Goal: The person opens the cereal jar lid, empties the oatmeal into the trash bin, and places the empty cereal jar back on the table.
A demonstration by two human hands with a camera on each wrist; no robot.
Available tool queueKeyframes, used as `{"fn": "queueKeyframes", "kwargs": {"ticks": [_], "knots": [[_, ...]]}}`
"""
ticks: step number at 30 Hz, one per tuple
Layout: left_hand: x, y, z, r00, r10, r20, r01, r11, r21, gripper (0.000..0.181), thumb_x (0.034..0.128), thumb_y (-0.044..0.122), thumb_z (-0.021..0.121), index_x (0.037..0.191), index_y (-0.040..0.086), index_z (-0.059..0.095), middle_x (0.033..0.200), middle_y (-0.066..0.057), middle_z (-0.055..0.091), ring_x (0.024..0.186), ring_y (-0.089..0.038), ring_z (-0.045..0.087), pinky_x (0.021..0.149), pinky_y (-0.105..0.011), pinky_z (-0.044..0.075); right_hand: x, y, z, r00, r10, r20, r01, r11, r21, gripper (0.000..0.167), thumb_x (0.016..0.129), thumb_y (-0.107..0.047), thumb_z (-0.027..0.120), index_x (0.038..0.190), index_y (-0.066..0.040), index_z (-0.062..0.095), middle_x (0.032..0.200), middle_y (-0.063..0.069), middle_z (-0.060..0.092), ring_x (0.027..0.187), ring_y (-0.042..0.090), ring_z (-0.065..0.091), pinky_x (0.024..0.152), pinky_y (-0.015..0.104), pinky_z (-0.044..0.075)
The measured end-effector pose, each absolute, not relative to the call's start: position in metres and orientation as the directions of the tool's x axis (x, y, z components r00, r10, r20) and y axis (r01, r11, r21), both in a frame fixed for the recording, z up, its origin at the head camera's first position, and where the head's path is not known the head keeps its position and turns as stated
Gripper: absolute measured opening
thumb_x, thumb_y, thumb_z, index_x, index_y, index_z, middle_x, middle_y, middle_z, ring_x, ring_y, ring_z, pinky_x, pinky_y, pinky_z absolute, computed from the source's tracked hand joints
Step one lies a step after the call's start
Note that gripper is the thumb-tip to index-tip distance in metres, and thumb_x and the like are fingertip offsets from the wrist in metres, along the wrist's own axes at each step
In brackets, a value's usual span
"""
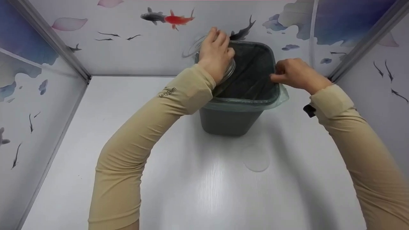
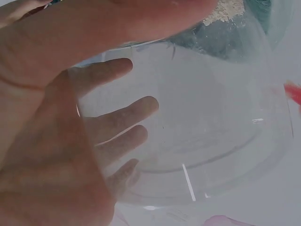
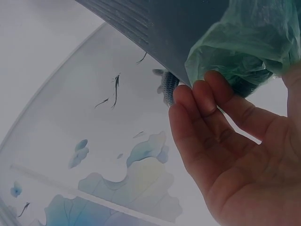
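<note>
My left hand [image 1: 215, 52] grips a clear round container [image 2: 202, 117], tilted on its side over the left part of a grey trash bin [image 1: 227, 123]. Through its see-through wall the fingers show in the left wrist view, and pale grainy bits [image 2: 225, 12] lie near its mouth. A thin green bin liner [image 1: 282, 97] is folded over the bin's rim. At the right rim, my right hand [image 1: 297, 73] pinches the edge and liner, its thumb toward the inside. The right wrist view shows its fingers [image 3: 188, 127] bent against the outside.
On the white table [image 1: 179, 191], in front of the bin, lies a faint, clear disc-like thing [image 1: 256, 169]. Printed wall panels [image 1: 127, 57] with fish and leaves close in the back and both sides. The bin stands near the back wall.
</note>
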State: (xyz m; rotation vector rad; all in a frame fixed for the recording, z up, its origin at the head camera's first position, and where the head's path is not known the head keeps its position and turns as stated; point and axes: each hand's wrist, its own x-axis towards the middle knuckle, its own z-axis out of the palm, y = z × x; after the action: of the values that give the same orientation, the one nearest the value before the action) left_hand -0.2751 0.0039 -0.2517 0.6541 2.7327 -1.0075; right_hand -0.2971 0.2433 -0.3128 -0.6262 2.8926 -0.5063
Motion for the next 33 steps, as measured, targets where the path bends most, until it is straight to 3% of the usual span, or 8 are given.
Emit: {"fn": "queueKeyframes", "kwargs": {"ticks": [11, 24, 33], "knots": [[-0.276, 0.004, -0.259, -0.897, 0.343, -0.280, 0.439, 0.609, -0.660, 0.071, 0.1012, 0.033, 0.043, 0.156, 0.011, 0.002, 0.158, -0.022, -0.002, 0.143, -0.039, -0.004, 0.112, -0.052, -0.004, -0.297, 0.243, -0.311, -0.909, -0.398, -0.120, -0.331, 0.868, -0.371, 0.030, 0.095, -0.022, 0.054, 0.097, 0.007, 0.063, 0.080, 0.015, 0.058, 0.071, 0.027, 0.051, 0.057, 0.031, 0.045], [-0.271, 0.005, -0.254, -0.888, 0.383, -0.253, 0.453, 0.646, -0.615, 0.070, 0.1013, 0.028, 0.047, 0.155, 0.011, 0.005, 0.159, -0.020, 0.000, 0.144, -0.037, -0.003, 0.113, -0.050, -0.005, -0.298, 0.244, -0.313, -0.910, -0.395, -0.129, -0.324, 0.869, -0.373, 0.031, 0.095, -0.023, 0.054, 0.099, 0.007, 0.062, 0.082, 0.016, 0.058, 0.072, 0.028, 0.051, 0.058, 0.032, 0.045], [-0.250, 0.003, -0.220, -0.891, 0.449, 0.067, 0.354, 0.779, -0.517, 0.081, 0.0932, 0.004, 0.060, 0.155, 0.019, 0.010, 0.157, -0.015, 0.012, 0.143, -0.033, 0.005, 0.114, -0.048, -0.002, -0.299, 0.243, -0.312, -0.911, -0.401, -0.100, -0.344, 0.870, -0.354, 0.029, 0.093, -0.022, 0.056, 0.093, 0.006, 0.062, 0.077, 0.014, 0.057, 0.068, 0.027, 0.051, 0.055, 0.032, 0.042]]}}
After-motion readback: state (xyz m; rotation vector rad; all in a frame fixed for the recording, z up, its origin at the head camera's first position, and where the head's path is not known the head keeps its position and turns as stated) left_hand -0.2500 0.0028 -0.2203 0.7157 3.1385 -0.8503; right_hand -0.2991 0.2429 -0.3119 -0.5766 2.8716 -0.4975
